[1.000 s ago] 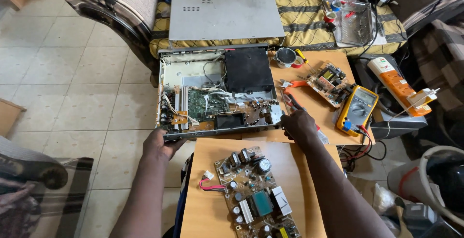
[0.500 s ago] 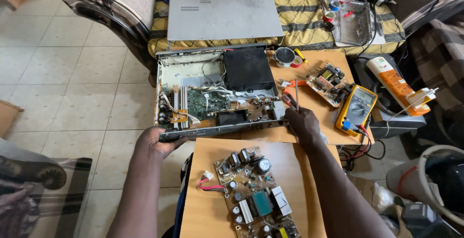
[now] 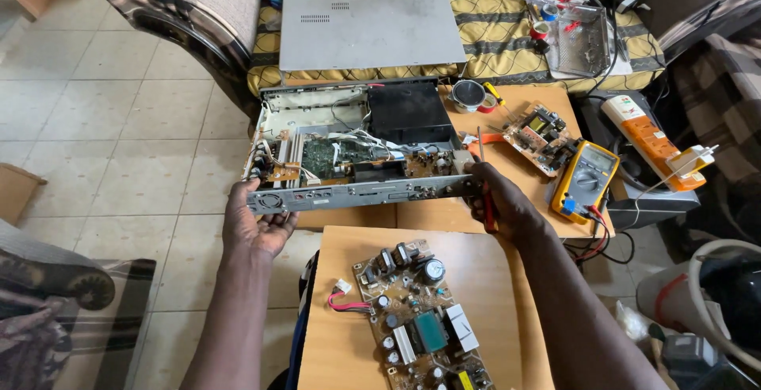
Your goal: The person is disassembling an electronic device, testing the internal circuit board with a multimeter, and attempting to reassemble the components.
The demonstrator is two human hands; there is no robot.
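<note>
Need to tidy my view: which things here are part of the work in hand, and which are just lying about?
In hand: left hand and right hand gripping the opened player chassis; red screwdriver in the right hand.

Lying about: power board, yellow multimeter, grey cover, small board.

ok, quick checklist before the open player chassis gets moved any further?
1. Left hand on the open chassis front corner: ok.
2. Right hand on the other corner: ok, though it also holds a red-handled screwdriver.
3. Chassis fully on the table: not ok, left end overhangs.
4. Loose circuit board clear of the chassis: ok.
5. Yellow multimeter leads clear: cannot tell.
</note>
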